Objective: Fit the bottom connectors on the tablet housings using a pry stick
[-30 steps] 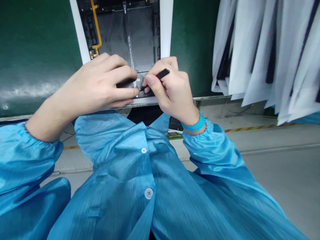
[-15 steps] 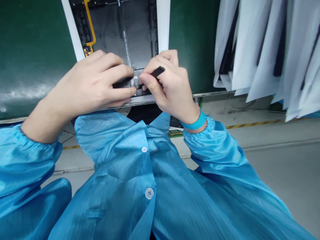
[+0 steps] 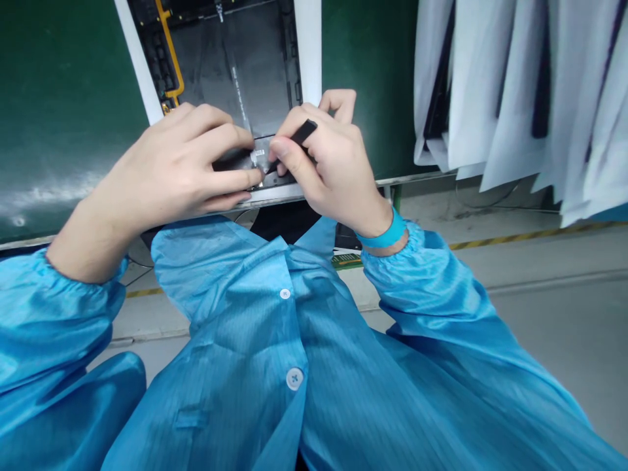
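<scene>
A dark electronic device (image 3: 230, 72), its inner side showing, lies on a white sheet (image 3: 308, 59) at the table's near edge. An orange flex cable (image 3: 171, 59) runs down its left side. My left hand (image 3: 181, 160) rests over the device's lower left corner, fingers spread and fingertips on its near end. Pinched between thumb and fingers of my right hand (image 3: 331, 157) is a slim black stick-like tool (image 3: 304, 133). Its tip points down to the near end of the device, close to my left fingertips. What the tip touches is too small to make out.
The green tabletop (image 3: 63, 78) extends to both sides. At the right hang several white sheets or sleeves (image 3: 481, 85) with dark flat items between them. Below the table edge, part of a green circuit board (image 3: 347, 259) shows beside my blue smock (image 3: 235, 327).
The view has shifted slightly, so the device sits a little further left in it. Both hands keep nearly the same pose; the black tool has barely moved against the device.
</scene>
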A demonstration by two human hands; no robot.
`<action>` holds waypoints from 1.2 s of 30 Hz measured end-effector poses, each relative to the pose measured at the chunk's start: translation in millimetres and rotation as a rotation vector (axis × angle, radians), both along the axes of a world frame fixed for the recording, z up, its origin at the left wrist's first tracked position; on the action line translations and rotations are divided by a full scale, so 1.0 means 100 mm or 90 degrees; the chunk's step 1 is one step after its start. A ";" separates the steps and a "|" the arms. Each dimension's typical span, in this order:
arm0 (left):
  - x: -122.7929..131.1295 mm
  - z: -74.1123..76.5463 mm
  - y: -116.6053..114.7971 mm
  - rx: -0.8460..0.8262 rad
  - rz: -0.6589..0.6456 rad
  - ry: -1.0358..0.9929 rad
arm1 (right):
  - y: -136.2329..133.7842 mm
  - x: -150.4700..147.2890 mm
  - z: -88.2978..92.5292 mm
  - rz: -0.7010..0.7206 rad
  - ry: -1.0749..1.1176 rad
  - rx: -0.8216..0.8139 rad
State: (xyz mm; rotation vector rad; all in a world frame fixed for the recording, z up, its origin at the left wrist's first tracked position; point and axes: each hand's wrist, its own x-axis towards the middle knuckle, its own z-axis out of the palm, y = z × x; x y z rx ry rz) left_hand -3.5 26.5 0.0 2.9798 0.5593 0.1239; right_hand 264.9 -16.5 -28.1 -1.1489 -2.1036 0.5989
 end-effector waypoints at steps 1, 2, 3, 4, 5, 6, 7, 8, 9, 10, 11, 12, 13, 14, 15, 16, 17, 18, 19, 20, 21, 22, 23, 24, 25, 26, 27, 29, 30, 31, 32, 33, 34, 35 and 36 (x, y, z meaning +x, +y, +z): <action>0.01 0.02 0.01 0.031 -0.021 0.013 | 0.00 0.00 0.00 0.002 0.001 0.002; 0.02 0.04 0.02 0.053 -0.042 0.025 | -0.01 -0.01 0.00 0.002 0.003 0.007; 0.04 0.07 0.03 0.065 -0.055 0.037 | -0.01 -0.01 0.00 0.001 0.003 0.011; 0.07 0.10 0.03 0.064 -0.056 0.049 | -0.01 -0.02 0.00 -0.003 -0.001 0.012; 0.09 0.13 0.03 0.051 -0.046 0.058 | -0.01 -0.02 0.00 -0.007 -0.003 0.015; 0.10 0.15 0.03 0.029 -0.026 0.064 | -0.01 -0.02 0.00 -0.010 -0.006 0.017; 0.12 0.16 0.03 0.002 -0.004 0.066 | 0.00 -0.02 -0.01 -0.012 -0.009 0.021; 0.12 0.16 0.02 -0.024 0.013 0.061 | 0.00 -0.02 -0.01 -0.015 -0.010 0.024; 0.12 0.16 0.02 -0.045 0.022 0.052 | 0.00 -0.02 -0.02 -0.019 -0.012 0.029; 0.12 0.15 0.02 -0.059 0.024 0.040 | 0.00 -0.02 -0.02 -0.024 -0.018 0.031; 0.11 0.13 0.01 -0.067 0.024 0.032 | 0.00 -0.02 -0.03 -0.029 -0.029 0.031; 0.09 0.12 0.01 -0.073 0.023 0.025 | 0.01 -0.01 -0.03 -0.038 -0.040 0.032; 0.08 0.10 0.02 -0.080 0.023 0.019 | 0.01 -0.01 -0.03 -0.048 -0.049 0.033; 0.07 0.09 0.02 -0.091 0.028 0.012 | 0.01 -0.01 -0.02 -0.056 -0.051 0.036; 0.06 0.08 0.02 -0.106 0.032 0.003 | 0.01 0.00 -0.01 -0.061 -0.049 0.035; 0.06 0.07 0.02 -0.124 0.036 -0.010 | 0.01 0.01 0.01 -0.067 -0.042 0.031; 0.06 0.06 0.03 -0.146 0.041 -0.025 | 0.01 0.01 0.03 -0.070 -0.035 0.022; 0.06 0.06 0.03 -0.172 0.048 -0.039 | 0.00 0.02 0.05 -0.070 -0.034 0.006; 0.07 0.06 0.03 -0.201 0.058 -0.051 | 0.00 0.02 0.07 -0.066 -0.040 -0.011; 0.08 0.06 0.04 -0.230 0.069 -0.061 | 0.00 0.03 0.09 -0.066 -0.046 -0.024; 0.09 0.06 0.04 -0.255 0.082 -0.071 | 0.00 0.03 0.10 -0.067 -0.052 -0.034; 0.10 0.06 0.04 -0.275 0.094 -0.080 | 0.00 0.03 0.11 -0.070 -0.054 -0.039; 0.10 0.06 0.05 -0.290 0.100 -0.087 | 0.00 0.03 0.11 -0.075 -0.054 -0.044; 0.10 0.07 0.05 -0.301 0.102 -0.092 | -0.01 0.02 0.12 -0.086 -0.046 -0.044; 0.10 0.07 0.05 -0.307 0.100 -0.094 | -0.01 0.02 0.11 -0.096 -0.039 -0.046; 0.10 0.07 0.05 -0.311 0.099 -0.092 | -0.01 0.01 0.11 -0.104 -0.035 -0.050; 0.10 0.08 0.05 -0.313 0.099 -0.087 | -0.01 0.01 0.11 -0.109 -0.034 -0.056; 0.10 0.08 0.03 -0.317 0.108 -0.075 | -0.01 0.00 0.11 -0.118 -0.032 -0.064; 0.10 0.09 0.02 -0.320 0.115 -0.070 | -0.01 0.00 0.11 -0.121 -0.028 -0.069; 0.10 0.09 0.01 -0.323 0.122 -0.067 | 0.00 0.00 0.11 -0.120 -0.019 -0.071; 0.10 0.10 0.01 -0.326 0.127 -0.067 | 0.00 0.00 0.11 -0.121 -0.001 -0.068; 0.11 0.11 0.01 -0.330 0.128 -0.067 | 0.00 0.00 0.11 -0.120 0.022 -0.065; 0.11 0.11 0.01 -0.335 0.126 -0.066 | 0.00 0.00 0.11 -0.119 0.047 -0.063; 0.11 0.12 0.01 -0.343 0.121 -0.064 | 0.00 0.00 0.12 -0.120 0.071 -0.062; 0.12 0.12 0.02 -0.352 0.113 -0.061 | 0.00 0.00 0.12 -0.119 0.089 -0.063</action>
